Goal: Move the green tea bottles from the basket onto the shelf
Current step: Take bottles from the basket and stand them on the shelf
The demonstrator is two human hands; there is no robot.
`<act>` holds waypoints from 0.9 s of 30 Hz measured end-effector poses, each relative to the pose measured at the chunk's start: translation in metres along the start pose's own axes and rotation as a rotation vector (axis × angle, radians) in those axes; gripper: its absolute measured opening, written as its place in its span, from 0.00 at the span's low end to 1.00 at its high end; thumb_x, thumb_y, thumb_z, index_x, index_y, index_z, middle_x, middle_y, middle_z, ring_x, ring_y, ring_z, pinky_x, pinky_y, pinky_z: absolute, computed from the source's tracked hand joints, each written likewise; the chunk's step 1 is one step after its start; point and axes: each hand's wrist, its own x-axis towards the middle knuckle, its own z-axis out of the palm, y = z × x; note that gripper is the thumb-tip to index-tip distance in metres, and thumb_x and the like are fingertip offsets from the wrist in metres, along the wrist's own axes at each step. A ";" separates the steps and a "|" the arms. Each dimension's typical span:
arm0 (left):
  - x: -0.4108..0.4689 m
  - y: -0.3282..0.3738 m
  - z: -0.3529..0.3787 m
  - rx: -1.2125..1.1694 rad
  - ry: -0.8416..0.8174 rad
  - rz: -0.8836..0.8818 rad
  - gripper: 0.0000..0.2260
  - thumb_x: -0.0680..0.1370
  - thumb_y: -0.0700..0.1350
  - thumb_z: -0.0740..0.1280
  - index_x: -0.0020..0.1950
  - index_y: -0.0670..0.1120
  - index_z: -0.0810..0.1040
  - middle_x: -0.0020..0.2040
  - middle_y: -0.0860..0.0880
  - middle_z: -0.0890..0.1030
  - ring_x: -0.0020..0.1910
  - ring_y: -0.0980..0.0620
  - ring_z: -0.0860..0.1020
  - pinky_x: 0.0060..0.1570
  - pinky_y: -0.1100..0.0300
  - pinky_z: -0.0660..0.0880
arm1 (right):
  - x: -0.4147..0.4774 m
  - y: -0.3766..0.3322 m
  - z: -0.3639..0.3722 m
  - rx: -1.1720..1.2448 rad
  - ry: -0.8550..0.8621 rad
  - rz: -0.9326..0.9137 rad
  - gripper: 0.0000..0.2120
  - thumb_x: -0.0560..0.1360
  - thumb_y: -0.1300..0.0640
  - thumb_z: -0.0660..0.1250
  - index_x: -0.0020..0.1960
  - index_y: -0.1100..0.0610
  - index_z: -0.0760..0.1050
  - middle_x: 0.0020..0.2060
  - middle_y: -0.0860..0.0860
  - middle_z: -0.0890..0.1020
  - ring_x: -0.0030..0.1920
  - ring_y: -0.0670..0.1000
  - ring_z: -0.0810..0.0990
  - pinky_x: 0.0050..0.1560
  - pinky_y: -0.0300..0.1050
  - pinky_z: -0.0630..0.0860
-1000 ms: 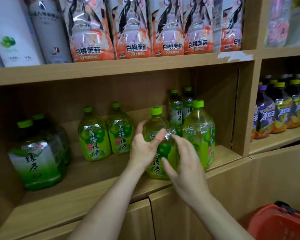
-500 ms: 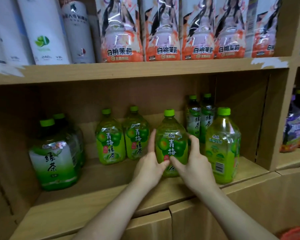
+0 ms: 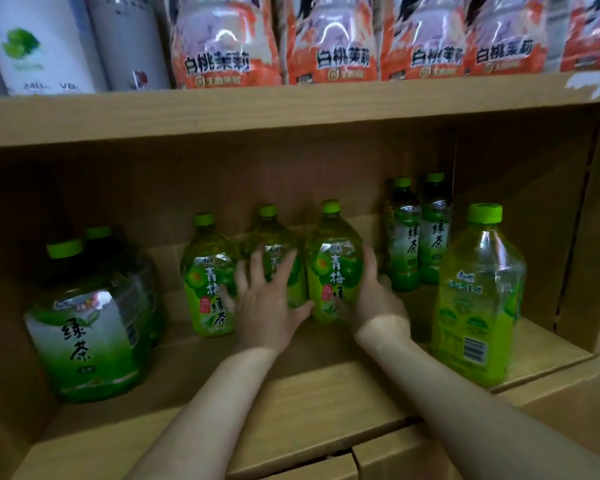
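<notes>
Three green plum tea bottles stand in a row at the back of the wooden shelf: left bottle, middle bottle, right bottle. My right hand wraps the right bottle's right side, fingers up along it and thumb at its lower front. My left hand lies with straight, spread fingers against the middle bottle, its thumb touching the right bottle's lower left. The basket is out of view.
Two big green tea jugs stand at the shelf's left. Two slim green tea bottles stand behind right, and a large square bottle near the front right edge. Peach jasmine packs and white canisters fill the upper shelf.
The bottle held between both hands has gone back into line beside the other two. My left hand has slid left off it onto the middle bottle. The view has moved closer.
</notes>
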 end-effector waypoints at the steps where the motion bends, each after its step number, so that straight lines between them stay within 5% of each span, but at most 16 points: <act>1: -0.001 0.003 0.003 0.045 -0.002 0.057 0.37 0.72 0.62 0.67 0.74 0.66 0.49 0.78 0.48 0.48 0.76 0.44 0.47 0.69 0.34 0.48 | 0.004 0.001 0.005 0.001 -0.012 -0.005 0.47 0.75 0.51 0.67 0.73 0.39 0.30 0.64 0.61 0.71 0.51 0.60 0.80 0.48 0.52 0.75; 5: -0.007 0.014 0.015 0.174 -0.040 0.313 0.32 0.77 0.55 0.62 0.76 0.63 0.49 0.79 0.52 0.44 0.77 0.47 0.41 0.70 0.39 0.38 | 0.022 0.004 0.020 0.163 -0.069 -0.096 0.49 0.74 0.53 0.66 0.72 0.39 0.27 0.69 0.59 0.68 0.55 0.59 0.78 0.54 0.51 0.76; 11: -0.006 0.002 0.024 0.283 -0.162 0.293 0.33 0.78 0.55 0.60 0.76 0.62 0.43 0.78 0.53 0.39 0.75 0.49 0.33 0.70 0.36 0.39 | 0.008 -0.008 -0.010 0.100 -0.238 -0.173 0.46 0.72 0.56 0.67 0.76 0.45 0.37 0.70 0.54 0.68 0.61 0.58 0.76 0.58 0.47 0.74; 16: -0.006 0.007 0.020 0.264 -0.198 0.261 0.30 0.79 0.56 0.57 0.76 0.63 0.44 0.78 0.53 0.40 0.76 0.49 0.34 0.70 0.36 0.40 | -0.064 -0.007 -0.087 0.064 0.464 -0.468 0.29 0.72 0.57 0.67 0.71 0.53 0.63 0.64 0.54 0.72 0.63 0.55 0.71 0.61 0.46 0.70; 19: -0.008 0.012 0.014 0.154 -0.149 0.244 0.26 0.79 0.54 0.57 0.75 0.62 0.52 0.79 0.51 0.47 0.77 0.49 0.42 0.71 0.39 0.44 | -0.076 0.016 -0.129 0.079 0.675 -0.428 0.32 0.70 0.50 0.71 0.71 0.50 0.63 0.65 0.55 0.68 0.65 0.56 0.68 0.61 0.52 0.69; 23: -0.014 0.020 0.001 -0.003 -0.105 0.243 0.23 0.79 0.51 0.59 0.74 0.58 0.60 0.78 0.50 0.56 0.76 0.47 0.51 0.71 0.45 0.49 | -0.062 0.056 -0.142 0.193 0.312 -0.069 0.58 0.59 0.37 0.76 0.73 0.36 0.38 0.77 0.51 0.48 0.76 0.56 0.50 0.68 0.66 0.58; 27: -0.025 0.036 -0.010 -0.263 -0.239 0.241 0.30 0.76 0.51 0.65 0.75 0.59 0.55 0.78 0.53 0.50 0.76 0.49 0.48 0.73 0.47 0.50 | -0.063 0.074 -0.131 0.336 0.093 -0.008 0.58 0.58 0.40 0.78 0.75 0.40 0.42 0.70 0.55 0.63 0.69 0.55 0.66 0.66 0.53 0.68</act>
